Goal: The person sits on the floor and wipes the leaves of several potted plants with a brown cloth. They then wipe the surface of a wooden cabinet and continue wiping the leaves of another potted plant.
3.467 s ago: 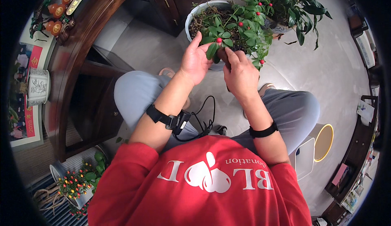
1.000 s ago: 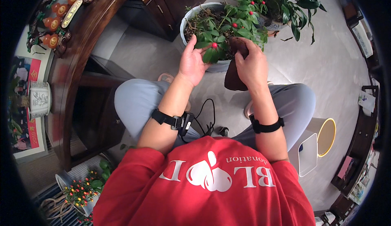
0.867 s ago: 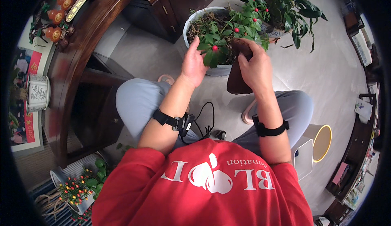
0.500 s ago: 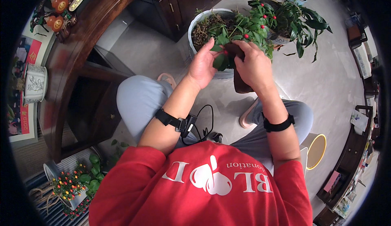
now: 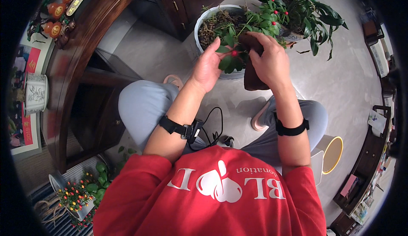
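A bushy green plant (image 5: 230, 64) with red berries grows in a pale blue-white pot (image 5: 198, 34) in front of me. My left hand (image 5: 206, 69) is at the plant's near left side. Its thumb points up, and its curled fingers hold a leafy sprig, with the fingertips partly hidden by leaves. A dark brown cloth (image 5: 255, 78) hangs from my right hand (image 5: 272, 62), which grips it between thumb and fingers. The upper part of the cloth touches the leaves beside a red berry (image 5: 234, 53).
Behind the plant on the right stands another leafy potted plant (image 5: 325, 21). Dark wooden furniture (image 5: 78, 66) curves along the left. A yellow-rimmed bin (image 5: 332, 154) stands by my right knee, and a black cable (image 5: 221, 125) lies between my legs. More potted plants (image 5: 76, 193) sit at lower left.
Both hands have shifted slightly while staying at the leaves. The cloth has moved up a little with my right hand, and the view has tilted slightly.
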Available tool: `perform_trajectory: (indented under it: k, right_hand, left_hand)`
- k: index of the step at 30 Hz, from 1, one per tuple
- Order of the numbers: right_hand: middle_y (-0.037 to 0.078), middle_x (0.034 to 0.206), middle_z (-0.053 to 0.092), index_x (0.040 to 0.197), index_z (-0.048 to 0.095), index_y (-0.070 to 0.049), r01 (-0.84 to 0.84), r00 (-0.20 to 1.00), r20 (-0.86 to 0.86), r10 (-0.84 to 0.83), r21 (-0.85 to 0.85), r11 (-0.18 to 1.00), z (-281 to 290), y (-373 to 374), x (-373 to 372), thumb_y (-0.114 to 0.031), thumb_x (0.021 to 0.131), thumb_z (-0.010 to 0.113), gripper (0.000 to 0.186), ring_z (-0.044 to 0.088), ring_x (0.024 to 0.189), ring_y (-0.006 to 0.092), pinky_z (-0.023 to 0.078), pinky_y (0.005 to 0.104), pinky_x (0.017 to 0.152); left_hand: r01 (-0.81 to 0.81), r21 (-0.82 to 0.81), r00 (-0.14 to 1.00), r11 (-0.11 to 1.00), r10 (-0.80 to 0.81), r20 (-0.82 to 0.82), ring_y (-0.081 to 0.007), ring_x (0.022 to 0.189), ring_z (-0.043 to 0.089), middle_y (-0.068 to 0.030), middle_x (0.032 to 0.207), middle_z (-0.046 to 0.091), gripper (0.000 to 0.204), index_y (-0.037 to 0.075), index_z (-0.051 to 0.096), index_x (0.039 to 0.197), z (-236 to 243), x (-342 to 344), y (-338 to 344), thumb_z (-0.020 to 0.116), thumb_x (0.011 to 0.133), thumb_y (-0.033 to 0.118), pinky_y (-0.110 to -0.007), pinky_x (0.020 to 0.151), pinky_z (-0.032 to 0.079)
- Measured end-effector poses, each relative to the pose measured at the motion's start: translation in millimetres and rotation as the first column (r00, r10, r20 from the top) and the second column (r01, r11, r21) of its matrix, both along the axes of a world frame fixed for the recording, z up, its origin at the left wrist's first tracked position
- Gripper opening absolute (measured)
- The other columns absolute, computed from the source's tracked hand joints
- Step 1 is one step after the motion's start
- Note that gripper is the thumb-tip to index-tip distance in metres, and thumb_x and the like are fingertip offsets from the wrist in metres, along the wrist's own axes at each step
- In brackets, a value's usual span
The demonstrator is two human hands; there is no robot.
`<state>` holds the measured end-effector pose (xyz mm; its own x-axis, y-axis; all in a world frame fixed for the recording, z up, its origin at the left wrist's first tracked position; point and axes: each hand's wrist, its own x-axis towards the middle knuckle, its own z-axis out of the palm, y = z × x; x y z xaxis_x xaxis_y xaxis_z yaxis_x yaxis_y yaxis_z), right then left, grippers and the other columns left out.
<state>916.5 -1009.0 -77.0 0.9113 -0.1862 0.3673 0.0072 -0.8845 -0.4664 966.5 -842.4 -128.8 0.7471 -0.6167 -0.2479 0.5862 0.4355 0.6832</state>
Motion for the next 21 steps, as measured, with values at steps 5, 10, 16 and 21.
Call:
perform_trajectory:
  k: [5, 10, 16, 21]
  right_hand:
    - [0.008, 0.097, 0.067, 0.115, 0.068, -0.019, -0.115, 0.991, -0.083, 0.104, -0.132, 0.985, 6, 12, -3, -0.012, 0.078, 0.066, 0.038, 0.067, 0.088, 0.0313, 0.055, 0.0409, 0.074]
    - [0.007, 0.096, 0.066, 0.114, 0.068, -0.020, -0.033, 0.991, -0.133, 0.003, -0.221, 0.975, 4, 13, 7, -0.014, 0.078, 0.066, 0.036, 0.068, 0.085, 0.0305, 0.055, 0.0416, 0.071]
    - [0.007, 0.097, 0.067, 0.114, 0.068, -0.021, 0.003, 0.995, -0.096, -0.015, -0.120, 0.993, 9, 9, 4, -0.015, 0.078, 0.066, 0.037, 0.068, 0.087, 0.0316, 0.055, 0.0425, 0.073]
    - [0.007, 0.098, 0.067, 0.114, 0.068, -0.021, -0.099, 0.988, -0.136, 0.078, -0.151, 0.984, 6, 17, 0, -0.015, 0.078, 0.066, 0.037, 0.068, 0.086, 0.0313, 0.055, 0.0422, 0.073]
  left_hand:
    - [-0.012, 0.071, 0.999, 0.997, 0.008, 0.052, -0.0148, 0.113, 0.055, -0.0028, 0.122, 0.062, 0.061, 0.012, 0.057, 0.130, 0, -4, -2, 0.053, 0.094, 0.060, -0.032, 0.100, 0.038]
    - [0.047, 0.168, 0.991, 0.985, -0.066, 0.113, -0.0163, 0.115, 0.054, -0.0050, 0.122, 0.062, 0.061, 0.011, 0.058, 0.127, 1, -6, 1, 0.049, 0.095, 0.062, -0.034, 0.102, 0.037]
    - [0.078, 0.197, 0.988, 0.977, -0.102, 0.114, -0.0176, 0.115, 0.054, -0.0064, 0.121, 0.062, 0.061, 0.010, 0.059, 0.125, 0, -3, 6, 0.046, 0.096, 0.062, -0.034, 0.102, 0.037]
    - [0.062, 0.169, 0.983, 0.984, -0.090, 0.159, -0.0177, 0.115, 0.054, -0.0065, 0.122, 0.062, 0.062, 0.009, 0.059, 0.125, -2, -5, 3, 0.046, 0.096, 0.063, -0.034, 0.103, 0.036]
